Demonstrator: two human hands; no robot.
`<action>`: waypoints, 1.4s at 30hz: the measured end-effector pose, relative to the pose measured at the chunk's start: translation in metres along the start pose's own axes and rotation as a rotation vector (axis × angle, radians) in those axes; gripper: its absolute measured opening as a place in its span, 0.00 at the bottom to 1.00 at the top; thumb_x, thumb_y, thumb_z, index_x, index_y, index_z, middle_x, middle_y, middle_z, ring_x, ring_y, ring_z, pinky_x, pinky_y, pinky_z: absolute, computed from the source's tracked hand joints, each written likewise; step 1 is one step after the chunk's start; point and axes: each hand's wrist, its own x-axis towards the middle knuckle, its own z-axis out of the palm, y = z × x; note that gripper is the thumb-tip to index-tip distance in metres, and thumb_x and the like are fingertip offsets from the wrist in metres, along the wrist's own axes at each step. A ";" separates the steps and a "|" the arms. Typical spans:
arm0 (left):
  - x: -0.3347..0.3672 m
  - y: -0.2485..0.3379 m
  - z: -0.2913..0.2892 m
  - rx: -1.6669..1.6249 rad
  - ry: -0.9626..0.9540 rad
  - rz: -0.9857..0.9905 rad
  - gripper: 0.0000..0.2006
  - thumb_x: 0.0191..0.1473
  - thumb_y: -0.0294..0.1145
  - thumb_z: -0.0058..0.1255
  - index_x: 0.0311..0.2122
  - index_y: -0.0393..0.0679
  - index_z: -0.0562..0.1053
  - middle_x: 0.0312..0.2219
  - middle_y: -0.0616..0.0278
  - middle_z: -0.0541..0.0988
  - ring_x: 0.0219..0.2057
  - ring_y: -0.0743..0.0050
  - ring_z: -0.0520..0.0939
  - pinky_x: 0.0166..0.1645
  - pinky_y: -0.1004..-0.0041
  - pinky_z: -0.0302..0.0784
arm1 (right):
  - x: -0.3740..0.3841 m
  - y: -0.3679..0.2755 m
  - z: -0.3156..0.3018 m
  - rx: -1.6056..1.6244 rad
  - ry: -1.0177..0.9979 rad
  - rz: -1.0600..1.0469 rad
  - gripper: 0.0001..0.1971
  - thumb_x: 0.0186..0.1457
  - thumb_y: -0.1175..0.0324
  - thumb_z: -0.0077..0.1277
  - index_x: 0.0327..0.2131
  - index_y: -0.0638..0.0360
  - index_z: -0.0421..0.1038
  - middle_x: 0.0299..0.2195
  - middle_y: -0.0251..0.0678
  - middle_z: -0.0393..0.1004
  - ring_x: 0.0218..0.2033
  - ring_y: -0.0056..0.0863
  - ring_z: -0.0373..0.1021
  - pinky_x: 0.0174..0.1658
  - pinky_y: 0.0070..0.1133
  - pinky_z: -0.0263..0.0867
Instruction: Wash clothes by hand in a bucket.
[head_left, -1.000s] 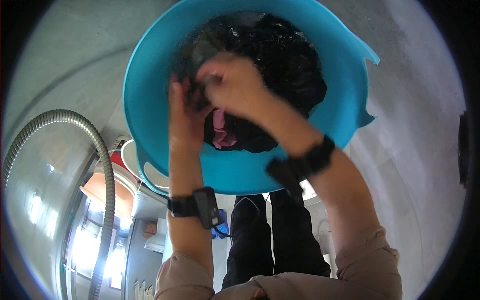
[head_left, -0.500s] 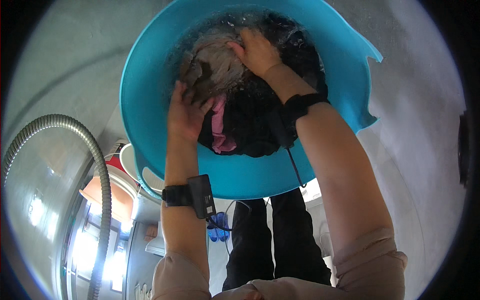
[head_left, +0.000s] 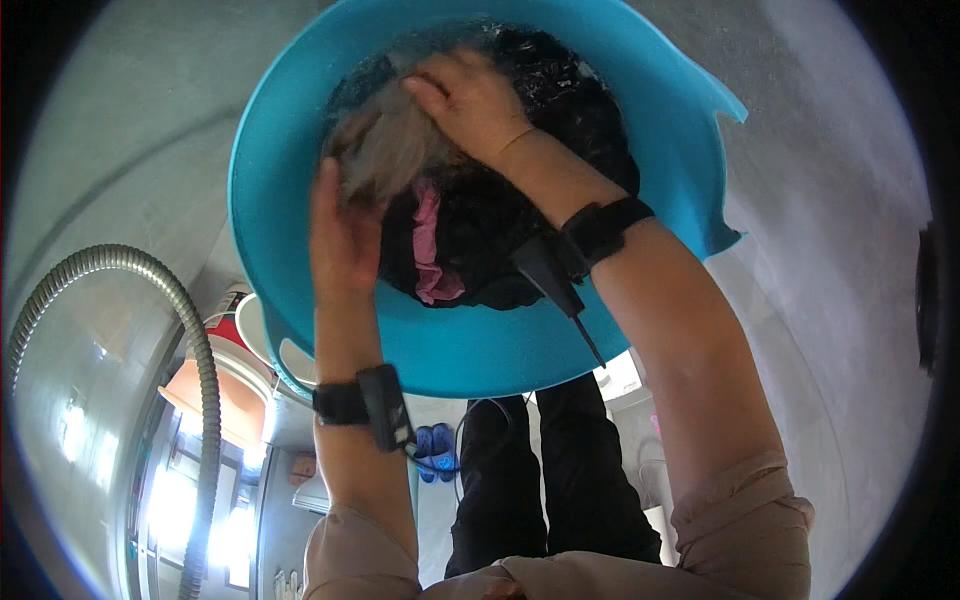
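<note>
A light-blue tub point(head_left: 470, 355) holds wet laundry in water. My right hand point(head_left: 475, 105) lies over a greyish-beige garment point(head_left: 390, 150) at the tub's far left, with its thumb apart from the fingers. On the near-left side of that garment, my left hand point(head_left: 345, 240) is upright with palm showing and fingers stretched; motion blurs it and the cloth hides some fingertips. Dark clothes point(head_left: 490, 235) fill the middle and right of the tub. A pink strip of cloth point(head_left: 427, 245) rests on them, right of my left hand.
A ribbed metal hose point(head_left: 207, 380) arches at the left. Beyond the tub's left rim stand a peach-coloured basin point(head_left: 235, 385) and a white container point(head_left: 252, 325). Blue slippers point(head_left: 435, 450) are on the floor beside my legs. Black devices with cables are strapped round both forearms.
Both hands have shifted left, my right hand also a little nearer. The beige garment has moved left and is more bunched between them. The tub has slid slightly left in view.
</note>
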 end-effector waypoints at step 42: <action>-0.027 0.007 0.028 -0.026 -0.170 -0.157 0.24 0.52 0.40 0.44 0.52 0.41 0.60 0.45 0.52 0.68 0.46 0.59 0.69 0.49 0.63 0.67 | -0.063 -0.108 -0.122 0.282 -0.087 -0.287 0.20 0.32 0.82 0.51 0.35 0.53 0.69 0.29 0.34 0.69 0.32 0.33 0.65 0.39 0.28 0.61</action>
